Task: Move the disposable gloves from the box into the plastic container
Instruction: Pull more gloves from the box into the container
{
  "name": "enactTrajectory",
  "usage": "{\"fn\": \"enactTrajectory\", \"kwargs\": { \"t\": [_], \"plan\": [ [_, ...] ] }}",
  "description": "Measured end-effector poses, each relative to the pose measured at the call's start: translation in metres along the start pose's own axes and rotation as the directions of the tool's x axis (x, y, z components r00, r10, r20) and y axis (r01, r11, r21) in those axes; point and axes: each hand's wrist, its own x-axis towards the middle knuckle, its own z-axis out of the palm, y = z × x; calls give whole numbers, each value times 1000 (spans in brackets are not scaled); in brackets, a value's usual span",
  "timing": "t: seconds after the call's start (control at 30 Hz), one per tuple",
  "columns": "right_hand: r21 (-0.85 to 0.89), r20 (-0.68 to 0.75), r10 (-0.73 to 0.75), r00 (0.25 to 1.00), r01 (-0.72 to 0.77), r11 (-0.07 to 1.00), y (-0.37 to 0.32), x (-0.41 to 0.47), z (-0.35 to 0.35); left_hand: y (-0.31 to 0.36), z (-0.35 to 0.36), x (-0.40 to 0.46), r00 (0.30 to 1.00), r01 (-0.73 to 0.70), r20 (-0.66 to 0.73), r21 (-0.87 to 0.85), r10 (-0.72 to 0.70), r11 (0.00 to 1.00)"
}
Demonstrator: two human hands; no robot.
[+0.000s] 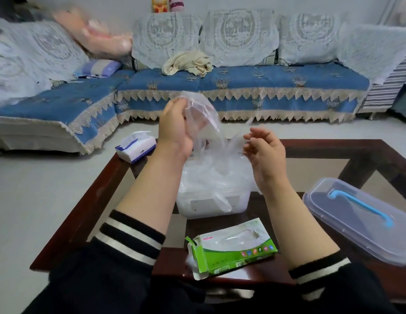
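A clear plastic container [198, 206] stands in the middle of the table, heaped with thin transparent disposable gloves [216, 175]. Above it my left hand [173, 128] is raised and pinches one transparent glove [203, 114], which hangs down toward the heap. My right hand [263, 152] hovers to the right of the heap with fingers loosely curled; whether it holds any film I cannot tell. The green and white glove box [233, 250] lies torn open at the near table edge, its end flap sticking up.
The container's clear lid [360, 220] with a blue handle lies at the right on the dark wooden, glass-topped table [365, 150]. A tissue pack [136, 145] sits at the far left corner. A blue sofa [243, 87] stands behind the table.
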Motion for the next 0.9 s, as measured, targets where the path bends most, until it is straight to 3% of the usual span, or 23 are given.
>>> {"fn": "enactTrajectory", "kwargs": {
  "t": [0.07,0.17,0.3,0.33,0.43,0.5,0.57,0.6,0.67,0.77,0.83,0.9],
  "plan": [
    [13,-10,43,999,-43,999,6,-5,-8,-12,5,10,998,56,38,-116,-51,992],
    [-108,37,159,987,-154,982,25,-7,-14,-34,-4,19,993,101,-45,-86,-105,991],
    [-274,38,296,955,-275,922,47,3,-8,-56,-40,23,960,150,-254,99,-121,984],
    [-289,32,332,943,-309,906,50,9,-6,-59,-49,21,954,163,-278,156,-115,974],
    [-566,46,371,928,-282,775,61,29,0,-63,-73,16,956,224,-271,427,-112,876],
    [-580,-9,392,920,-325,747,64,42,6,-61,-80,12,961,233,-271,664,-62,711],
    [-645,28,369,929,-265,717,67,50,9,-56,-85,11,975,180,-221,822,11,540],
    [-616,43,361,932,-260,744,69,54,9,-53,-87,8,982,147,-184,875,35,462],
    [-453,-21,446,895,-407,793,68,57,10,-47,-92,4,993,79,-98,969,70,235],
    [-323,-33,496,868,-479,816,69,62,7,-44,-94,0,999,-20,26,992,41,-128],
    [-328,-61,487,871,-479,814,70,63,8,-45,-93,0,999,-30,32,968,4,-250],
    [-327,-91,460,883,-462,824,69,66,9,-50,-92,0,997,-11,38,930,67,-366]
  ]
}}
